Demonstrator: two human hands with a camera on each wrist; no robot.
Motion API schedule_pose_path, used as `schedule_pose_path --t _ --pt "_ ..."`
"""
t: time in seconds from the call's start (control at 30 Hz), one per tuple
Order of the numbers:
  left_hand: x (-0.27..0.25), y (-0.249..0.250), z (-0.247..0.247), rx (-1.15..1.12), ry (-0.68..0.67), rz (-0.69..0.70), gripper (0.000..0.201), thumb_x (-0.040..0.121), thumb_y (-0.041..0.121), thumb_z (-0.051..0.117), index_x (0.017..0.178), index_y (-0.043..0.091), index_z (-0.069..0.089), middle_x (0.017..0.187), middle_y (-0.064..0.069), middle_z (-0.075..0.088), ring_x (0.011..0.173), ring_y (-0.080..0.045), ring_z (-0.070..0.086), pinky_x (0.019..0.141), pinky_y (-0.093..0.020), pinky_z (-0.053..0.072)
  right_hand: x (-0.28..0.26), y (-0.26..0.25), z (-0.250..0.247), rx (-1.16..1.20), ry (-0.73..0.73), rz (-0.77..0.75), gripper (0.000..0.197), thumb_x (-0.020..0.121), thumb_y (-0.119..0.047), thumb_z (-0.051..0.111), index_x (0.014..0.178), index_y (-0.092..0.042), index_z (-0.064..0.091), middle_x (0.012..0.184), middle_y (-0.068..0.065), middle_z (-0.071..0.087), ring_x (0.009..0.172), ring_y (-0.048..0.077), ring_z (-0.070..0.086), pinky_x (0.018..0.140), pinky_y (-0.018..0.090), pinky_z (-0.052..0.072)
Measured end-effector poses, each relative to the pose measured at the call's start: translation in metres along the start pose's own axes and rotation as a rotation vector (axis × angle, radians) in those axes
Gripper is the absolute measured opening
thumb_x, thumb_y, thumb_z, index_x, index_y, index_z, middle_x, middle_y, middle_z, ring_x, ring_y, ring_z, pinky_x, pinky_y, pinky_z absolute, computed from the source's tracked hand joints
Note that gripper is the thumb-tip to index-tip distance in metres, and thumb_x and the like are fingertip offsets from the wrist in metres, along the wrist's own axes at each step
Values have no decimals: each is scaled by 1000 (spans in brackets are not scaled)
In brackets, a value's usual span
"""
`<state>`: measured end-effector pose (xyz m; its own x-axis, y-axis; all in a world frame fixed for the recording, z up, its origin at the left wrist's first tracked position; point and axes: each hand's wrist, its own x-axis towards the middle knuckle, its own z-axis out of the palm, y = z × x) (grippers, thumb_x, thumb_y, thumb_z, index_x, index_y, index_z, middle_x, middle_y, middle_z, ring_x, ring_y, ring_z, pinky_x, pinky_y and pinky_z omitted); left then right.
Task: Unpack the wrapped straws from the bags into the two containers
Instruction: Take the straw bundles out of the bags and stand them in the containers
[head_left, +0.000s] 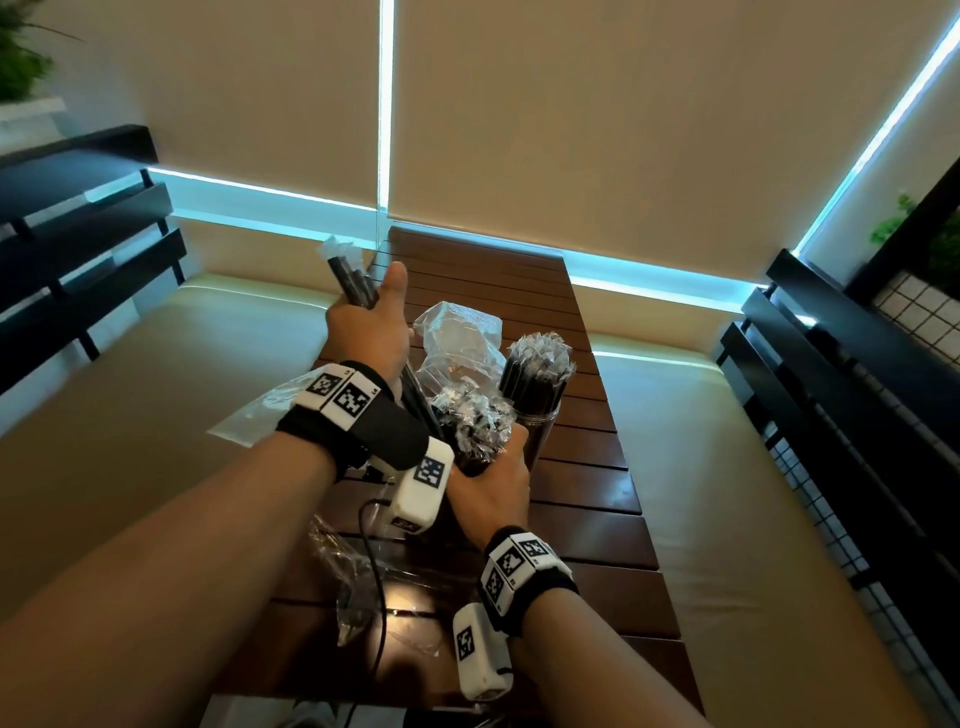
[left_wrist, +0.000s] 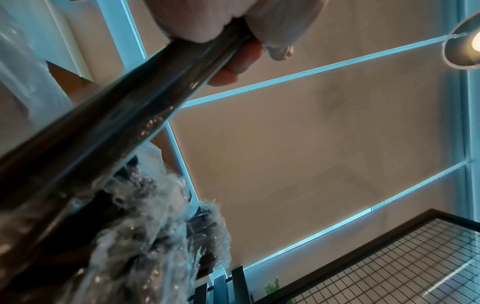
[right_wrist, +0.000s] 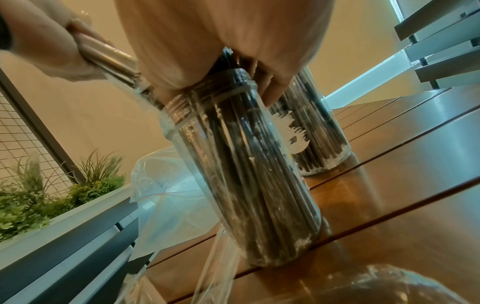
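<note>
My left hand (head_left: 375, 318) grips a bundle of black wrapped straws (head_left: 349, 275), held slanted with its lower end reaching down to the near glass jar (right_wrist: 246, 174). In the left wrist view my fingers (left_wrist: 233, 67) curl round the dark bundle (left_wrist: 124, 111). The near jar holds many wrapped straws (head_left: 475, 423), and my right hand (head_left: 493, 480) grips the jar at its neck. Just beyond it the far jar (head_left: 537, 421) stands packed with straws (head_left: 537, 358). The right wrist view shows the far jar (right_wrist: 322, 142) behind the near one and my left hand (right_wrist: 49, 51) at the upper left.
Both jars stand on a narrow wooden slat table (head_left: 592, 514) between two cream bench cushions. Crumpled clear plastic bags lie behind the jars (head_left: 457, 332), at the left edge (head_left: 249, 418) and near me (head_left: 353, 587). Dark railings and planters flank both sides.
</note>
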<state>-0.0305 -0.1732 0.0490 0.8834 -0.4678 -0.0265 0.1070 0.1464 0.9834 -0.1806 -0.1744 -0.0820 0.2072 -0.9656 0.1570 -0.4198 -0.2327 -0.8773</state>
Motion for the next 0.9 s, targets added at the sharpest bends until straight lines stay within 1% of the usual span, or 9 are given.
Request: schedule_pose_path --t 0.13,0.2,0.3,0.37,0.47,0.6,0.67,0.73,0.9 --pt "0 -3 -3 30 40 25 42 77 61 67 72 22 53 53 4 57 50 -19 59 73 -41 58 -6 7 0 45 -123 -53 79 68 -57 75 132 -37 31 127 -9 56 119 10 54 101 40 48" --pt "0 -5 -5 39 50 49 41 77 61 67 69 23 53 56 2 56 49 -19 58 71 -41 58 -10 9 -2 16 -190 -68 88 69 -59 74 138 -36 25 138 -10 49 126 8 47 106 37 43" --pt "1 -9 -6 36 61 39 43 76 61 68 67 22 53 57 0 56 51 -22 58 72 -45 59 -11 10 -6 -25 -221 -58 102 59 -70 74 138 -30 22 142 -6 45 127 12 46 106 39 42" --pt "3 -10 -5 37 64 29 42 77 62 67 68 22 54 63 -4 61 60 -30 63 75 -46 59 -8 6 -8 -31 -209 -56 105 54 -73 75 133 -25 26 137 -2 49 123 16 49 103 39 45" --pt "5 -14 -2 21 97 -5 45 73 67 65 72 24 54 80 -11 70 79 -35 69 80 -49 58 -5 1 -6 -41 -144 -57 97 51 -71 75 124 -28 26 116 0 60 104 18 60 90 38 51" --pt "1 -14 3 30 103 -5 42 79 64 63 73 24 53 86 -10 69 83 -32 70 81 -47 58 -1 -5 -2 -40 -60 -86 90 51 -71 61 124 -32 25 96 -1 67 87 21 66 78 33 52" --pt "-1 -12 5 19 97 16 40 82 59 64 76 21 56 81 -8 68 82 -31 70 81 -45 58 1 -7 -3 -73 -41 -96 84 51 -72 56 119 -29 31 95 -2 67 86 21 66 74 28 48" --pt "-3 -12 6 2 84 21 37 82 58 66 73 23 55 74 -3 65 81 -31 70 80 -46 58 2 -6 -3 -102 -15 -116 77 53 -72 60 113 -29 36 96 -5 67 86 18 65 72 24 46" --pt "-16 -18 1 -5 19 134 43 73 67 67 66 27 52 67 0 60 77 -33 69 79 -52 57 4 0 1 -83 -15 -128 71 57 -65 73 112 -32 43 104 -10 66 95 11 64 81 27 54"
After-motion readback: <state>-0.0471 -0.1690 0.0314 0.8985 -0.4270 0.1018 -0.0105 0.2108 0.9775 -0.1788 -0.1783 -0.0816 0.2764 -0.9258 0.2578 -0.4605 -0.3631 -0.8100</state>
